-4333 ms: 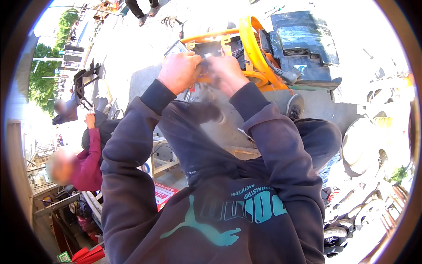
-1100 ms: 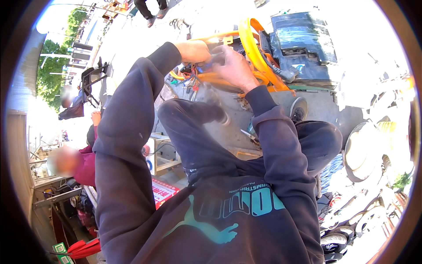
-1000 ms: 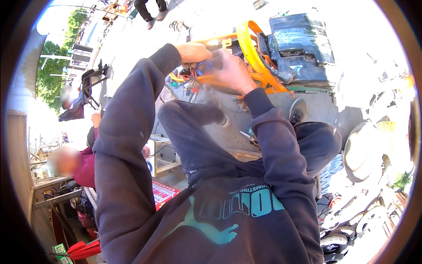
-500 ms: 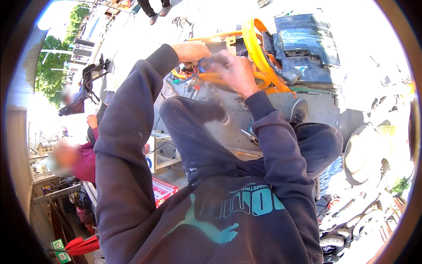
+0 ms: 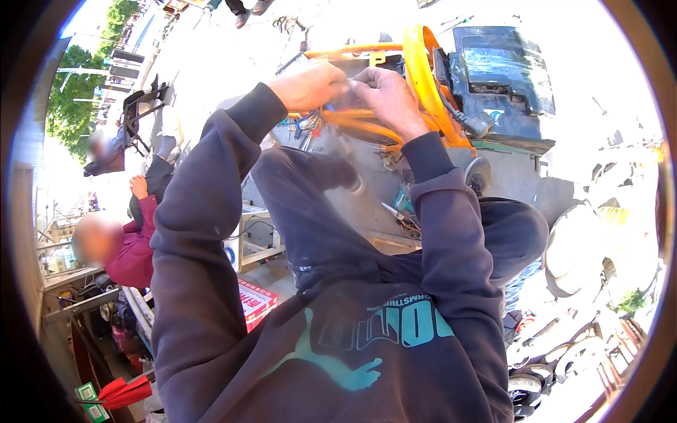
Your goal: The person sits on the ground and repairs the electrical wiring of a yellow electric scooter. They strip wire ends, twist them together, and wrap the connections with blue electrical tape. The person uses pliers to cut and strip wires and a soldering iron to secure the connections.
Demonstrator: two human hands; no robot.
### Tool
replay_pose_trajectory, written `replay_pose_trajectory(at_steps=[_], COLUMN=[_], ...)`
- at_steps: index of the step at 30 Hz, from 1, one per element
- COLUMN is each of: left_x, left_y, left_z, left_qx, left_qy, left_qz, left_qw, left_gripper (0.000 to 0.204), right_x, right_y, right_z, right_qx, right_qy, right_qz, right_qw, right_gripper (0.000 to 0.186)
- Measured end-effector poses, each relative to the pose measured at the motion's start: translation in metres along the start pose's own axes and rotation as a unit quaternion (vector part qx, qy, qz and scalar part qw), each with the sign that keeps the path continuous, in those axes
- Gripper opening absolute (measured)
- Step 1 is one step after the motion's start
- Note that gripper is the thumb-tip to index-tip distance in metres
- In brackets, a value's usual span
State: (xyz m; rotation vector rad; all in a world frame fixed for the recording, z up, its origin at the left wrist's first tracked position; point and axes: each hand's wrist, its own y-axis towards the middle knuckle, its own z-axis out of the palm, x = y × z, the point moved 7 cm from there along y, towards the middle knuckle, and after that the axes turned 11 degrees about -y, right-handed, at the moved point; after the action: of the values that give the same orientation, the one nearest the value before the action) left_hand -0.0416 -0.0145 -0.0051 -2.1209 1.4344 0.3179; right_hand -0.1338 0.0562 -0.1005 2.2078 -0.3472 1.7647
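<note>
Fingertips nearly touching, my left hand [image 5: 308,86] and my right hand [image 5: 386,101] meet above an orange tubular vehicle frame [image 5: 417,60]. Both are closed in a pinch. Something small sits between them, too small and too hidden by the fingers to name. Thin coloured wires [image 5: 308,124] hang in a loose bunch just below my left hand, beside the frame. To the right of my right hand, a thick black cable with a plug [image 5: 474,124] lies against the frame. A large black box-shaped casing [image 5: 502,70] stands behind it.
Pliers [image 5: 402,220] lie on the ground between my legs. A wooden-framed stand [image 5: 257,236] and a red-and-white box [image 5: 257,302] are at my left. A person in a maroon top [image 5: 130,247] sits farther left. A pale round hat-like item [image 5: 570,247] and scattered parts lie right.
Both hands have risen slightly and shifted right, off the wire bunch, and their fingertips have come together. The wires now show below them. The view has shifted a little.
</note>
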Motion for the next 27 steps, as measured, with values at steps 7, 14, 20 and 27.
replay_pose_trajectory(at_steps=[7, 14, 20, 27], left_x=[0.011, 0.014, 0.010, 0.015], left_y=[0.000, -0.010, -0.021, -0.111], left_z=[0.000, -0.003, 0.001, 0.002], left_qx=[-0.033, -0.131, -0.244, -0.501], left_qy=[-0.008, -0.029, -0.008, -0.169], left_qz=[-0.038, -0.037, 0.099, 0.125], left_qw=[0.999, 0.990, 0.965, 0.840], left_gripper=[0.022, 0.021, 0.019, 0.015], right_x=[-0.006, -0.007, 0.024, 0.011], right_y=[0.000, -0.003, -0.012, -0.013], right_z=[0.007, 0.006, 0.001, -0.002], right_qx=[0.004, 0.016, 0.102, 0.082], right_qy=[0.110, 0.025, -0.020, -0.020], right_qz=[0.009, -0.043, -0.002, 0.016], right_qw=[0.994, 0.999, 0.995, 0.996], right_gripper=[0.020, 0.032, 0.035, 0.035])
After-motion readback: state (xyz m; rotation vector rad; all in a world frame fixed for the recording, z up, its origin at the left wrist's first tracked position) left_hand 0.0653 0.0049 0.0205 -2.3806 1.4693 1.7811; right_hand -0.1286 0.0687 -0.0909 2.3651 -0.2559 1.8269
